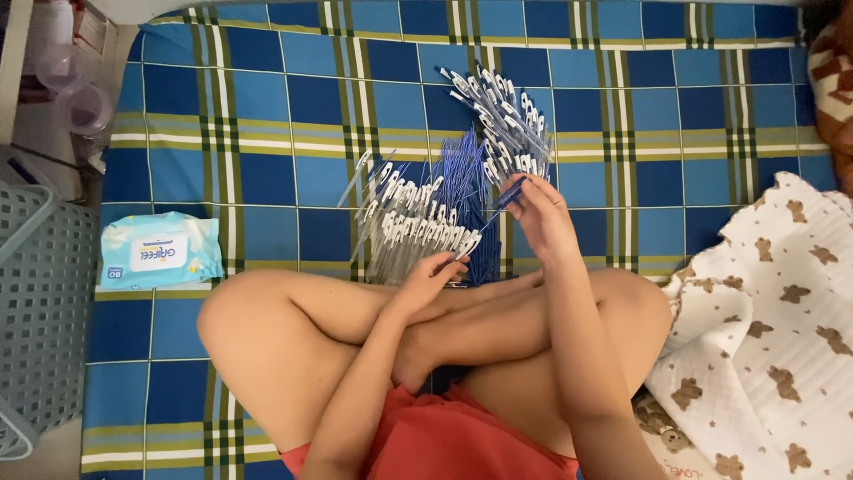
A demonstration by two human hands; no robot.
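**Loose pen parts on a soft bed: plenty that can slide**

Nearest the camera, at the bottom of the frame, the person sits cross-legged, knees wide, red shorts just showing. Above the crossed shins, the left hand [433, 276] has its fingers curled onto the lower end of the row of clear pen barrels [410, 233], pinching one there. Just right of centre, the right hand [539, 216] is raised, fingers closed around a thin blue refill [506, 197] by its end.

Behind both hands lies the heap of blue refills [464, 182], and beyond it a second fan of clear barrels [502, 124] in the upper middle. All of it rests on the plaid bedsheet [267, 107], which gives underfoot: a shifted knee could tip the sheet and send the barrels rolling into one another. The refill is slim, and a slack pinch may drop it among the others.

At the left, the wet-wipe pack [158, 250] and grey basket [40, 302] sit well apart; the bear-print blanket [773, 329] crowds the right knee.
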